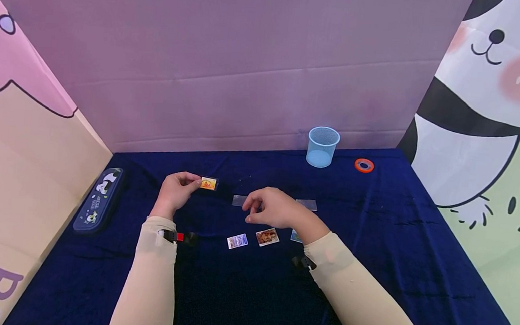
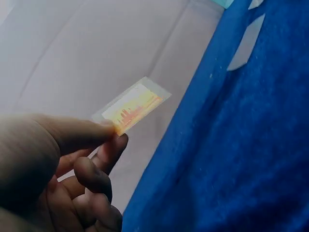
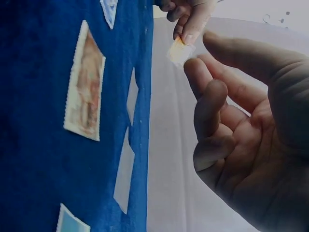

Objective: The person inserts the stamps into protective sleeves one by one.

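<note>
My left hand point(image 1: 174, 193) pinches a yellow-orange stamp point(image 2: 131, 110) between thumb and fingertips. A clear plastic sleeve point(image 2: 161, 92) surrounds the stamp, its border showing past the printed edges. To the right, my right hand point(image 1: 278, 207) hovers over the cloth with loosely bent fingers and nothing between them. Beyond and partly behind it lie clear sleeves point(image 1: 307, 204), flat on the cloth. On the near side are a purple-blue stamp point(image 1: 237, 241), a brown stamp point(image 3: 87, 89) and a blue-green stamp point(image 1: 296, 236), the last partly covered by my right wrist.
A dark blue cloth point(image 1: 233, 291) covers the table. A panda-printed pencil case point(image 1: 99, 199) lies at the left edge. Toward the back right stand a light blue mesh basket point(image 1: 322, 147) and a roll of red-orange tape point(image 1: 364, 165). A pinkish curtain point(image 1: 229, 80) closes off the back.
</note>
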A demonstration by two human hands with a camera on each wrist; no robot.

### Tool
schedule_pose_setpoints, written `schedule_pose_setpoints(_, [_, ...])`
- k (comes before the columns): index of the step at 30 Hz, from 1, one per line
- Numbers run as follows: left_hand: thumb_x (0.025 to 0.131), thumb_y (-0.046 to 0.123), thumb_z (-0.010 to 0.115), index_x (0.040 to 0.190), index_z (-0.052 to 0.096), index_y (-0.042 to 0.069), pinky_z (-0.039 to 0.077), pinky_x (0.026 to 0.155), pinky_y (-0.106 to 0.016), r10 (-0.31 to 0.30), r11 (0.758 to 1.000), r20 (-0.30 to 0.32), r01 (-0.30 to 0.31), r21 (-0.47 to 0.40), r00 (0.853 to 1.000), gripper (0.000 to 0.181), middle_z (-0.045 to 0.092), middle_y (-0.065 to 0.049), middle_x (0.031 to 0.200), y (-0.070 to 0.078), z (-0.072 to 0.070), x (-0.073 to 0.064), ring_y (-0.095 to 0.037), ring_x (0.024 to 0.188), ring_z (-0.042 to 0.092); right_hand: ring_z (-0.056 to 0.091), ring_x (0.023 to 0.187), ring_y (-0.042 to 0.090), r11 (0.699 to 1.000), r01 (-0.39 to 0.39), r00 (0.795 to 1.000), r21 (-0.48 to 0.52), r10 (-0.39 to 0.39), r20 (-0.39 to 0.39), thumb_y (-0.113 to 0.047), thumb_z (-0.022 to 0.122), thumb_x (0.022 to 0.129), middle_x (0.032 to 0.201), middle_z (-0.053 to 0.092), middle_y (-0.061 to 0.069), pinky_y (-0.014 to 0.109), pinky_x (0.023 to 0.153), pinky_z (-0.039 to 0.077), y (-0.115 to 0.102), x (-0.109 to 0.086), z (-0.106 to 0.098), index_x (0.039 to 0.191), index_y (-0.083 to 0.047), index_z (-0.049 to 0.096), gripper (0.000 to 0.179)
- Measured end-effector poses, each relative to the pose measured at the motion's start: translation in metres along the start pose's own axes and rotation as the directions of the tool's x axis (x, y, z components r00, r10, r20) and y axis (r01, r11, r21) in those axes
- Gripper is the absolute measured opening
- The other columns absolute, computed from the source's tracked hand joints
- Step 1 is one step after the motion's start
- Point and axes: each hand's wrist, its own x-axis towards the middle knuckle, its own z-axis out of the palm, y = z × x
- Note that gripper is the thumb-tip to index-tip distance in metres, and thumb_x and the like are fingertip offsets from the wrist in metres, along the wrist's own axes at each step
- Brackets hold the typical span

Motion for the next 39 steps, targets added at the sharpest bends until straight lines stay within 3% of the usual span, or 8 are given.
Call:
schedule_pose_setpoints(5, [0.103,0.022,0.071,0.118,0.075,0.006,0.048,0.090,-0.041,-0.060,0.998,0.022,0.061,-0.008,0.998,0.023,0.069,-0.015,0.117,-0.009,0.000,0.002,-0.028,0.100,0.057,0.062,0.073,0.016,0.999,0.004,0.999,-0.034,-0.003,0.037,-0.020,0.079,0.096,0.087,0.068,-0.004,0.036,0.071,0.052,0.002,0.002,0.009,0.116,-0.011,0.074,0.022])
schedule_pose_setpoints(11, [0.102,0.016,0.071,0.117,0.075,0.004,0.048,0.096,-0.045,-0.081,0.997,0.038,0.081,-0.008,0.996,0.020,0.072,-0.016,0.116,-0.021,-0.002,0.003,-0.030,0.101,0.062,0.063,0.079,0.015,0.998,0.001,0.999,-0.063,0.002,0.047,-0.021,0.080,0.095,0.087,0.066,-0.004,0.037,0.080,0.052,0.005,0.007,0.020,0.111,-0.013,0.075,0.019])
schedule_pose_setpoints(16, [0.101,0.018,0.072,0.119,0.074,0.005,0.047,0.100,-0.049,-0.100,0.995,0.050,0.099,0.024,0.994,0.022,0.072,-0.018,0.119,-0.026,-0.005,0.004,-0.032,0.103,0.064,0.063,0.080,0.014,1.000,0.009,0.997,-0.017,-0.008,0.074,-0.023,0.082,0.094,0.088,0.067,-0.004,0.036,0.078,0.053,0.009,0.010,0.025,0.110,-0.013,0.076,0.020])
schedule_pose_setpoints(20, [0.100,0.019,0.073,0.120,0.074,0.004,0.048,0.098,-0.050,-0.110,0.991,0.042,0.106,0.077,0.993,0.024,0.073,-0.019,0.118,-0.030,-0.007,0.005,-0.032,0.101,0.065,0.063,0.078,0.014,1.000,0.013,0.996,0.023,-0.015,0.089,-0.023,0.083,0.093,0.088,0.068,-0.004,0.035,0.075,0.053,0.010,0.010,0.028,0.109,-0.012,0.077,0.021])
schedule_pose_setpoints(27, [0.101,0.023,0.073,0.114,0.076,0.005,0.048,0.097,-0.053,-0.142,0.974,0.045,0.132,0.183,0.989,0.022,0.072,-0.017,0.111,-0.031,-0.009,0.004,-0.034,0.097,0.063,0.062,0.077,0.012,0.999,0.023,0.997,-0.049,-0.019,0.079,-0.021,0.086,0.090,0.084,0.068,-0.007,0.036,0.077,0.051,0.011,0.012,0.032,0.108,-0.013,0.078,0.021])
schedule_pose_setpoints(32, [0.101,0.022,0.073,0.112,0.077,0.005,0.048,0.095,-0.052,-0.164,0.967,0.047,0.151,0.204,0.985,0.020,0.070,-0.018,0.115,-0.028,-0.011,0.001,-0.034,0.098,0.060,0.061,0.077,0.013,0.996,0.008,0.997,-0.091,-0.001,0.074,-0.022,0.087,0.089,0.083,0.066,-0.007,0.036,0.078,0.050,0.011,0.013,0.035,0.108,-0.015,0.079,0.022])
schedule_pose_setpoints(39, [0.100,0.021,0.073,0.116,0.076,0.005,0.050,0.091,-0.048,-0.142,0.968,0.044,0.129,0.217,0.989,0.023,0.070,-0.019,0.117,-0.026,-0.008,0.000,-0.033,0.096,0.061,0.063,0.072,0.012,0.989,-0.024,0.995,-0.148,0.038,0.091,-0.023,0.087,0.089,0.084,0.065,-0.007,0.034,0.072,0.051,0.007,0.013,0.038,0.110,-0.017,0.079,0.024])
